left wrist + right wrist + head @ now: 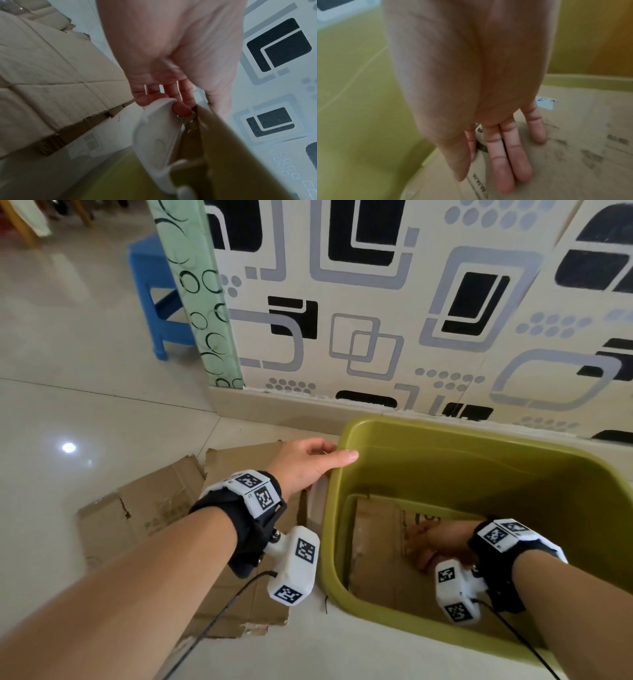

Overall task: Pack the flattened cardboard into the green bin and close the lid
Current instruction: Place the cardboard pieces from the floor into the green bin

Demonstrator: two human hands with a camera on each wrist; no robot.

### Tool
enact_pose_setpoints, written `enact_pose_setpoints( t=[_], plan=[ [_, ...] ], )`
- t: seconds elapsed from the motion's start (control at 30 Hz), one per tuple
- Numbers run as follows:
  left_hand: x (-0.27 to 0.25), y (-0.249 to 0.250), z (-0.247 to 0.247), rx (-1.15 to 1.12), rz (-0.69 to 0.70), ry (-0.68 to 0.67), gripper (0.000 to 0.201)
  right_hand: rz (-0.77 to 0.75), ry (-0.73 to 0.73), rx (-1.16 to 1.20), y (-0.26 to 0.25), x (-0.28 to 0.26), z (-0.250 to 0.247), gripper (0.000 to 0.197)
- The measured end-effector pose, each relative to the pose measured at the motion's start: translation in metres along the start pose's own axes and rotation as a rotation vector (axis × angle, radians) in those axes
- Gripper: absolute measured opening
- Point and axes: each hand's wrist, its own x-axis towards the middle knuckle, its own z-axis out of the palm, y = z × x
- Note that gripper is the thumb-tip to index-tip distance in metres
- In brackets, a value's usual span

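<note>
Head view looks down on a green bin (513, 460) standing on a tiled floor (85, 412) against a patterned wall (376, 302), its top open. The left hand (308, 463) reaches forward with the forearm stretched out low over the floor and grasps the bin's left rim near the far corner — thumb lying along the top of the rim, fingers curled down over the outside. From the left wrist view, those fingers (181, 109) hook behind a white latch handle (157, 135) that hangs on the bin's outer wall, and the thumb runs down the inner side of the rim.

The right arm dips into the bin from the near right side, wrist bent downward. The right hand (435, 546) lies released and flat, palm down, on a sheet of flattened cardboard (380, 542) that covers the bin's bottom. The right wrist view shows its fingers (505, 162) straight and slightly spread, pressing on the printed face of the sheet, beside a small white label (547, 103).

More flattened cardboard (147, 508) lies on the floor just left of the bin, partly under the left forearm — several overlapping pieces with torn edges. A blue plastic stool (154, 302) stands further back on the left, partly behind a green patterned panel (198, 302).
</note>
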Motion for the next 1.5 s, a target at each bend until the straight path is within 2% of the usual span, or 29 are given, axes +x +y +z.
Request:
enact_pose_setpoints(
  t=[0.17,0.4,0.57,0.67,0.73,0.87,0.93,1.0,1.07,1.13,1.3,1.43,1.5],
  plan=[
    [-0.001,-0.001,0.0,-0.025,-0.003,0.005,0.043,0.023,0.04,0.007,0.009,-0.009,-0.004,0.028],
    [-0.005,0.003,0.003,-0.056,-0.014,0.029,0.045,0.018,0.102,-0.011,0.001,-0.027,0.001,0.009],
    [-0.01,0.005,0.003,-0.067,-0.03,0.043,0.047,0.064,0.113,-0.041,-0.008,-0.045,0.001,0.026],
    [-0.012,0.005,0.001,-0.106,-0.002,0.095,0.044,0.057,0.181,-0.034,-0.018,-0.062,-0.001,0.028],
    [-0.014,0.002,-0.007,-0.148,-0.012,0.168,0.04,-0.017,0.216,0.044,-0.027,-0.067,-0.002,0.03],
    [-0.014,-0.02,-0.037,-0.135,-0.159,0.383,0.038,-0.253,0.328,0.317,-0.055,-0.08,-0.008,0.03],
    [-0.017,-0.038,-0.056,-0.036,-0.25,0.443,0.038,-0.378,0.371,0.486,-0.072,-0.094,-0.013,0.03],
    [-0.023,-0.055,-0.071,0.09,-0.383,0.463,0.049,-0.494,0.385,0.612,-0.088,-0.107,-0.019,0.033],
    [-0.031,-0.067,-0.082,0.188,-0.505,0.458,0.061,-0.583,0.4,0.711,-0.103,-0.121,-0.02,0.037],
    [-0.038,-0.074,-0.087,0.24,-0.579,0.438,0.065,-0.653,0.402,0.774,-0.116,-0.132,-0.019,0.041],
    [-0.05,-0.094,-0.078,0.292,-0.724,0.295,0.082,-0.742,0.392,0.791,-0.135,-0.146,-0.008,0.043],
    [-0.052,-0.102,-0.078,0.312,-0.786,0.311,0.117,-0.779,0.394,0.779,-0.142,-0.149,-0.002,0.041],
    [-0.054,-0.104,-0.077,0.264,-0.787,0.244,0.104,-0.792,0.398,0.776,-0.147,-0.151,0.0,0.041]
  ],
)
